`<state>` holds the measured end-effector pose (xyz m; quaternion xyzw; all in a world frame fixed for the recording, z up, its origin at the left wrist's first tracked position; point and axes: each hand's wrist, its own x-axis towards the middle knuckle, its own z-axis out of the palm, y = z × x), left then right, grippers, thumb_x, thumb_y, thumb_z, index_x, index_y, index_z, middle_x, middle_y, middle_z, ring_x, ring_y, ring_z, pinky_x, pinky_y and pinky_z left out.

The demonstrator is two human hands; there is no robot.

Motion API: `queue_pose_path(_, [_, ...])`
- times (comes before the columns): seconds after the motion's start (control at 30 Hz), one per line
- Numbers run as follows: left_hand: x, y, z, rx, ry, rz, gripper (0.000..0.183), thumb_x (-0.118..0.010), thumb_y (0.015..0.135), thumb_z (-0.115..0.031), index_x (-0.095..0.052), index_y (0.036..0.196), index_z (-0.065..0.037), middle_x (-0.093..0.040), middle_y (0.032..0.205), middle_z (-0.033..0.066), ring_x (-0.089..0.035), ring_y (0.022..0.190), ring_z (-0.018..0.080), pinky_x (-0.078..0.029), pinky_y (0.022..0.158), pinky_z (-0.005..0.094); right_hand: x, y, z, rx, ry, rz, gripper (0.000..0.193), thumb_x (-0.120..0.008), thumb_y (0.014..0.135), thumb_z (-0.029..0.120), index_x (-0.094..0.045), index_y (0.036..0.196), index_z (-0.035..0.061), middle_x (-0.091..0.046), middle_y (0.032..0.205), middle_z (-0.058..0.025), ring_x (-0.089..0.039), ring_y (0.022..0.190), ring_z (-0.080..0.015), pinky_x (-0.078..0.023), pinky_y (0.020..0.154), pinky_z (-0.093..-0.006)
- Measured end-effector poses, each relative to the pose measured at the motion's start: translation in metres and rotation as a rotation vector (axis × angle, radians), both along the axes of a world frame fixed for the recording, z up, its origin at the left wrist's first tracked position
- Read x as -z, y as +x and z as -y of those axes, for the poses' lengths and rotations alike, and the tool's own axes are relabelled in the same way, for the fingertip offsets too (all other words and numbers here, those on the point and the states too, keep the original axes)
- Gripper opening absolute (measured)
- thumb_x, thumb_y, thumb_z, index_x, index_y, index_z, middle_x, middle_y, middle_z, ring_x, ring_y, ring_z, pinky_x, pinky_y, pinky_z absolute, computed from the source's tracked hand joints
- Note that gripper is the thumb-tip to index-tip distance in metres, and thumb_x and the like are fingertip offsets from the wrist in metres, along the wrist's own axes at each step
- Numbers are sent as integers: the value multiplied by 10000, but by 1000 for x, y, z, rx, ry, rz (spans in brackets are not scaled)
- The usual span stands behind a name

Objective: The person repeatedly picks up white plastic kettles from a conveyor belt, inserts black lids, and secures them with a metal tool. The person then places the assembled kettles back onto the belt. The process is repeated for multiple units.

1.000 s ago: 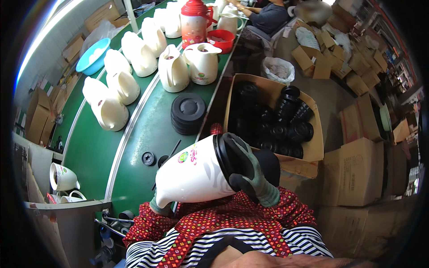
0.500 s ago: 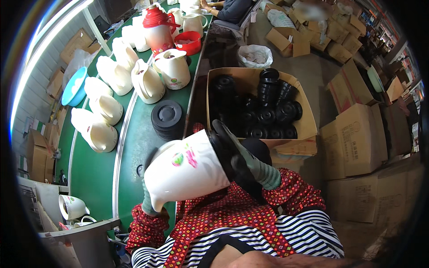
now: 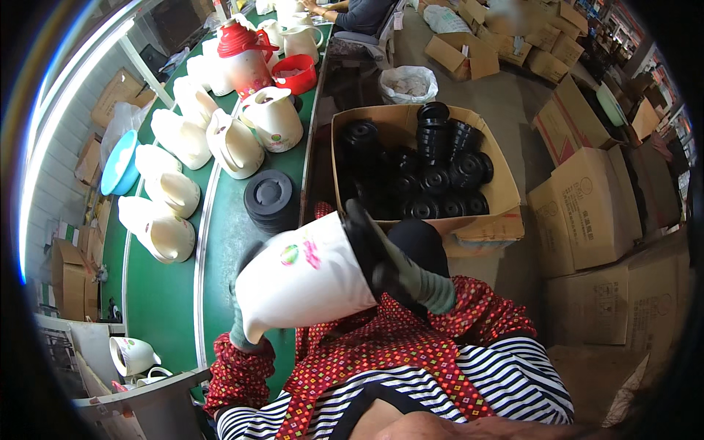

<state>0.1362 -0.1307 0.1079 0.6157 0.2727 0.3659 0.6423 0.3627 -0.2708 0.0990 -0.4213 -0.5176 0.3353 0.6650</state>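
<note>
A white jug (image 3: 304, 275) with a pink and green floral print lies tilted on its side in front of my chest, its spout toward the lower left. My left hand (image 3: 239, 312), in a grey-green glove with dark fingers, grips it from the spout end; most of that hand is behind the jug. At the other end sits a black round base (image 3: 361, 249). My right hand (image 3: 396, 260), gloved the same way, is closed around this base. On the green table beyond the jug stands a stack of black discs (image 3: 270, 198).
Several white jugs (image 3: 235, 143) stand along the green table (image 3: 227, 220), with a red flask (image 3: 246, 62), a red bowl (image 3: 295, 73) and a blue basin (image 3: 121, 163). An open carton (image 3: 506, 176) of black bases is ahead right. A bin (image 3: 147, 403) stands lower left. Another person (image 3: 359, 16) sits far ahead.
My right hand has shifted slightly around the base while the jug stays nearly in place. The whole view has moved a little.
</note>
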Motion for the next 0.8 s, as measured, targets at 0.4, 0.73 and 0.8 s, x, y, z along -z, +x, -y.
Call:
queue_pose_path(0.4, [-5,-14,-8,-10,-49,-164,643,-723,966,-170,-482,1528,25,-717,1269,203,-738,1066,275,-596,937,382,34,-11,7,-174,-101,-348,912,-619,990,590,-313,1634,20,-228,1735,-157,-244,1587,-297,-240,1273,-456])
queue_pose_path(0.73, [92,-35,-21,206,-63,-267,484,-606,1023,-211,-540,1474,-47,-647,1398,159,-648,1228,207,-524,1018,338,38,8,-5,-82,35,-216,893,-769,916,386,-343,1620,39,-339,1661,-201,-371,1513,-356,-299,1255,-489])
queue_pose_path(0.8, [40,-14,-20,-11,-74,-23,398,-648,991,-212,-637,1331,-6,-679,1340,155,-662,1205,247,-538,1022,385,84,6,-5,-168,-150,-573,755,-649,1031,292,-281,1643,49,-374,1651,-124,-430,1479,-256,-357,1239,-424])
